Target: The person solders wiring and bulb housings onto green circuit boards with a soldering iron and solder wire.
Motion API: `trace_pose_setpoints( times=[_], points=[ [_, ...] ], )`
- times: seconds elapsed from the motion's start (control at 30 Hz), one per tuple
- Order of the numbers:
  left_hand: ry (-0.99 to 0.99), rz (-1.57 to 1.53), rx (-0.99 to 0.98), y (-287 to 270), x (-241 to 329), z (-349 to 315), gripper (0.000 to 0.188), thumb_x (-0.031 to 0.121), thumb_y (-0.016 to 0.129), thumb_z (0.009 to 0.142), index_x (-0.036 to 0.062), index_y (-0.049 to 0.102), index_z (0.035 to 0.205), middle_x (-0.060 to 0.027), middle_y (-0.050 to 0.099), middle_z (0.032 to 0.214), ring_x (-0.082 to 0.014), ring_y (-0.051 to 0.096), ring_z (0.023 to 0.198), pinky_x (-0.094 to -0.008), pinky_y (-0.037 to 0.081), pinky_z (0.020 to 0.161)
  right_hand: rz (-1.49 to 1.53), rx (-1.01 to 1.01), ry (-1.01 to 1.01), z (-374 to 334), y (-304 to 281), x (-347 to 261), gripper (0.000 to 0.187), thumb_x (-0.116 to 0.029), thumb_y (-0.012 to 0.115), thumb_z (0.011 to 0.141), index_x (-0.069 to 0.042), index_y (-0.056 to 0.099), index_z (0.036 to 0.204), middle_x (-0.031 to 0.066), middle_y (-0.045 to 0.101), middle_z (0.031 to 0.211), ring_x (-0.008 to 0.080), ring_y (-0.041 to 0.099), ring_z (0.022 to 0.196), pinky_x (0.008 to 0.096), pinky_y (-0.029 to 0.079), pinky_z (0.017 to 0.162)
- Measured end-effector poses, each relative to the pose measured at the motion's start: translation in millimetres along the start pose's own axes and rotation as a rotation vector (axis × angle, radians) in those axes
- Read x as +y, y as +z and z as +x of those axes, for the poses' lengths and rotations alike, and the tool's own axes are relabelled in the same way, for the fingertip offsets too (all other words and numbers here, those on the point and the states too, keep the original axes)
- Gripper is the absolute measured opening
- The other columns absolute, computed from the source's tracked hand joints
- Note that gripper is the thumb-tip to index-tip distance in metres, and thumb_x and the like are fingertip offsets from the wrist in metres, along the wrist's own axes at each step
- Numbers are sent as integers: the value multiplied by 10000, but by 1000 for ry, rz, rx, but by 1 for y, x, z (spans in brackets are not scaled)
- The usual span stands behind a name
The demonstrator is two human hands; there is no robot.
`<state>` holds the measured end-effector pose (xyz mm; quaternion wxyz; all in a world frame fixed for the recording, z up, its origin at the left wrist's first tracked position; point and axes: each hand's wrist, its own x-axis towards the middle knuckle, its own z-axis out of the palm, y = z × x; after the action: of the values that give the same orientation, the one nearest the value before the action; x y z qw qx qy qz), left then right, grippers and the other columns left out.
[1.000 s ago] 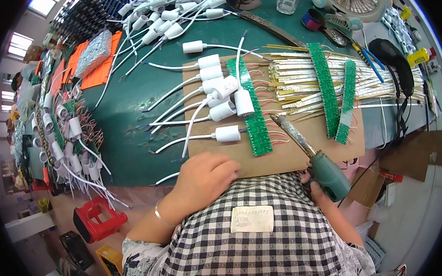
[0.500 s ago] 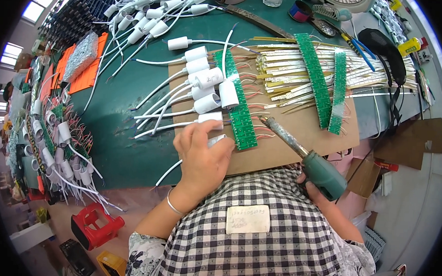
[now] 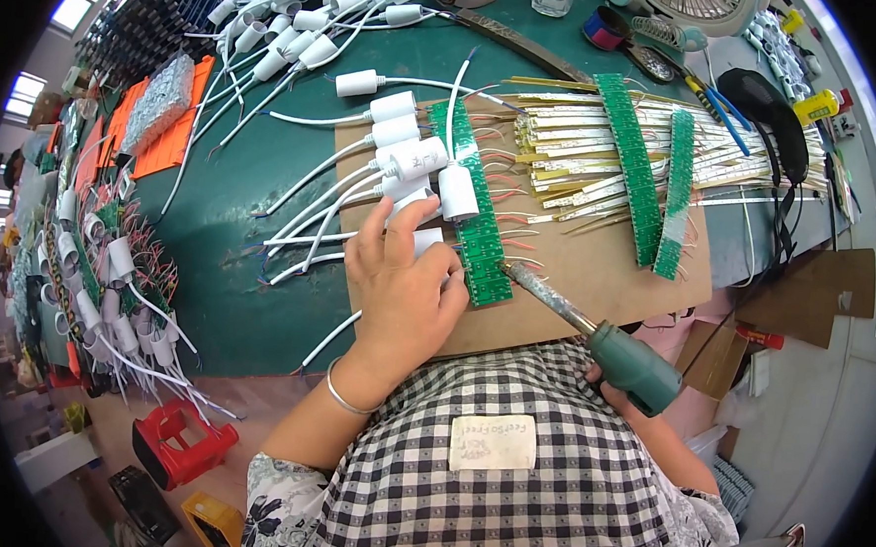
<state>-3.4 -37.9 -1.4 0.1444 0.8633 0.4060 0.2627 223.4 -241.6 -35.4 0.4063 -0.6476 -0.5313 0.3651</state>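
cardboard (image 3: pixel 583 256) on table (image 3: pixel 226 248) | sockets (image 3: pixel 411 157) left | strips (image 3: pixel 564 146) right | fan (image 3: pixel 712 5) behind

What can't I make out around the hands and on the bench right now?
- Head view: most of the right hand, hidden behind the handle of the soldering iron.
- Head view: whether the left hand grips the white socket; its own fingers cover any contact.
- Head view: whether the iron's tip touches the leftmost green board; too small.
- Head view: the fan, cut by the upper edge.
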Motion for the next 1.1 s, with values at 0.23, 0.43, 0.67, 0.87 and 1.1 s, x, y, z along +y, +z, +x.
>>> trace_pose_setpoints(
  times=[0.23,0.43,0.67,0.87,1.1],
  points=[
    [-28,25,-63,-4,-1,4,76,123,660,651,127,591,682,-61,436,1262,-374,300,1235,-502,205,983,316,-58,458,2,-1,1,401,-149,619,802,21,493,1144,177,612,1018,265,642,787,324,544,609],
    [-40,4,-79,-5,-1,6,71,125,661,643,121,590,650,-48,461,1235,-367,307,1229,-503,203,983,629,-116,261,-1,-2,20,337,-179,461,913,56,462,1155,277,584,1009,331,645,733,376,552,483],
    [-49,-1,-87,-5,0,7,68,123,656,645,119,589,655,-45,465,1229,-365,314,1226,-504,205,984,66,-59,91,5,6,4,343,-121,622,823,30,510,1110,191,629,931,286,648,727,331,548,577],
    [-54,-3,-64,-3,-1,8,78,119,653,641,110,577,654,-43,476,1214,-355,329,1212,-505,214,972,-151,-29,-120,12,4,-1,434,-174,772,666,-21,574,1021,94,637,873,249,639,742,305,511,655],
    [-55,11,-81,-3,-1,8,87,123,657,638,113,572,649,-36,479,1205,-345,334,1207,-502,217,967,228,-163,278,15,1,-9,395,-112,642,792,30,517,1139,156,637,1008,245,646,857,339,535,684]
  ],
)
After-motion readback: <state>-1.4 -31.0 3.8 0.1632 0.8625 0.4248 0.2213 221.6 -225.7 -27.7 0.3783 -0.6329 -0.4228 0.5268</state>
